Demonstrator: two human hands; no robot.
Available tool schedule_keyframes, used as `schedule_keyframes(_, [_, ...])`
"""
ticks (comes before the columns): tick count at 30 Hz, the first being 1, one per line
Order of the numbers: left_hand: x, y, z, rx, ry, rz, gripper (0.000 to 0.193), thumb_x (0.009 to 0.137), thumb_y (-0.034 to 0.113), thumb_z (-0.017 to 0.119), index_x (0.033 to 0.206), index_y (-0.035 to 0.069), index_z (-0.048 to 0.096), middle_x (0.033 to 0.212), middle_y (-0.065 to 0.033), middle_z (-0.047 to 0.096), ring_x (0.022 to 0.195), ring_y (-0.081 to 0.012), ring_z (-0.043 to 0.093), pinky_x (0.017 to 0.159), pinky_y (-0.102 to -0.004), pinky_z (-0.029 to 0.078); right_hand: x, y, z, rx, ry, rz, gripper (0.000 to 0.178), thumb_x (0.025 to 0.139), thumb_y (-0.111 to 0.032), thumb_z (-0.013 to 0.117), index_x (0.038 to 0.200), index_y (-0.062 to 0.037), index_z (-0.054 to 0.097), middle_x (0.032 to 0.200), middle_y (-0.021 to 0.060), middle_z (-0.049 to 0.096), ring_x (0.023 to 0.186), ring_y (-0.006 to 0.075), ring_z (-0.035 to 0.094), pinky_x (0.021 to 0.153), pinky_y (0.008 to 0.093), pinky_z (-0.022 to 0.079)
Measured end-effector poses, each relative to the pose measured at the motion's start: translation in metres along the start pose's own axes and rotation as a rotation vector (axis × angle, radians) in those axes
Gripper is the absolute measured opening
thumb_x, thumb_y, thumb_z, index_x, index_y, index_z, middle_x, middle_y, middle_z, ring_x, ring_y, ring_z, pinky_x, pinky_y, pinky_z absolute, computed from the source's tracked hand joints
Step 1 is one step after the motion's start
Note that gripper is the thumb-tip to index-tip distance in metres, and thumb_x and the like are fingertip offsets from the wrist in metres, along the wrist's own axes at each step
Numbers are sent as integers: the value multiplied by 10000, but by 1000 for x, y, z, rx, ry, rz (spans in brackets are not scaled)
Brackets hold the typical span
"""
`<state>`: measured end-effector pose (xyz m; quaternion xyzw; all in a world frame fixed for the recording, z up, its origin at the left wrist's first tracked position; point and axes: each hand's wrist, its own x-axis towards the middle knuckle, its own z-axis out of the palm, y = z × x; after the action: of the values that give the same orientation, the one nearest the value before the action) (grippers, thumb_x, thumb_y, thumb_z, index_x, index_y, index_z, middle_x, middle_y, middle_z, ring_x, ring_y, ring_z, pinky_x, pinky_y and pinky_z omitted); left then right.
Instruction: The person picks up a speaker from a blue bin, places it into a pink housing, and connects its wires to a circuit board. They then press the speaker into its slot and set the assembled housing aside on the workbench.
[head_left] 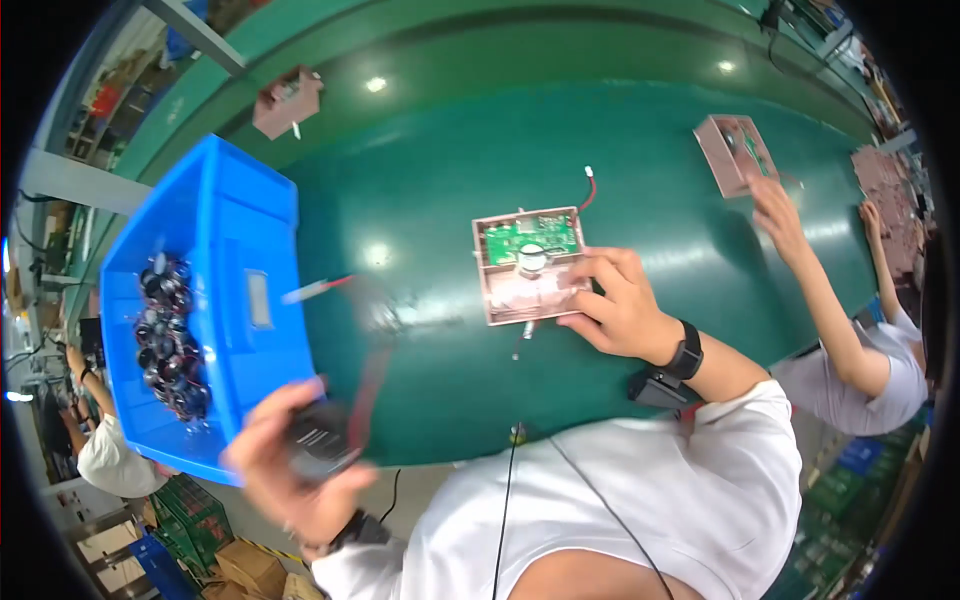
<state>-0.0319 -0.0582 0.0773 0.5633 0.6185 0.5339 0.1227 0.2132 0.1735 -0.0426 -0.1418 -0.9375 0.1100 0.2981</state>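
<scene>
My left hand (270, 450), blurred by motion, grips a dark part (322, 440) with pale slot lines on its face, beside the near corner of the blue bin (235, 200). A smeared red lead (370, 390) rises from that part. Further up, a white-tipped lead (318, 288) shows in front of the bin. My right hand (625, 305) holds the right wall of an open pink plastic housing (500, 308) on the bench, fingers reaching over its rim. Inside the housing are a green circuit board (505, 243) and a round white piece (532, 261). A red-and-black lead (591, 190) sticks out beyond its far side.
Several small black round parts with wires (165, 340) lie in the bin. Another pink housing (287, 103) sits at the far left of the green bench (420, 170). At the right, a co-worker's hand (778, 215) touches a pink housing (722, 160). A black object (657, 389) lies near my right wrist.
</scene>
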Motion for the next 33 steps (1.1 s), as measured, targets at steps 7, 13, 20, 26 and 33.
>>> schedule_keyframes(7, [11,-57,100,-576,-437,-199,707,799,32,732,1361,21,305,1325,-166,436,1222,-281,472,1003,-408,409,-21,-43,-24,122,-72,-95,328,731,-284,749,958,-100,601,1092,45,584,966,271,550,807,399,397])
schedule_keyframes(13, [9,-48,120,-906,-525,-224,757,820,14,705,1409,24,230,1340,-134,376,1221,-251,464,999,-376,420,-1,-49,-27,370,17,-4,488,757,-304,740,1158,-77,581,1205,64,564,972,271,547,829,391,402])
schedule_keyframes(20, [18,-44,114,-1043,-595,-598,615,886,32,630,1377,21,258,1291,-126,398,1187,-237,479,982,-372,437,22,-41,-30,379,-102,-204,665,744,-269,759,1313,-62,485,1255,117,520,1044,287,524,868,396,410])
schedule_keyframes(26, [23,-51,114,-768,-449,-316,453,962,127,531,1339,10,309,1310,-143,423,1199,-233,479,975,-373,457,24,-44,-24,409,-65,22,722,746,-234,763,1364,-63,433,1282,137,496,1075,304,512,889,408,408])
schedule_keyframes(33, [27,-44,111,-1024,-505,-530,405,1033,281,355,1330,6,338,1301,-172,471,1165,-263,535,982,-400,463,22,-36,-21,409,-39,-88,668,748,-184,760,1327,-48,457,1278,155,513,1091,331,520,910,401,409])
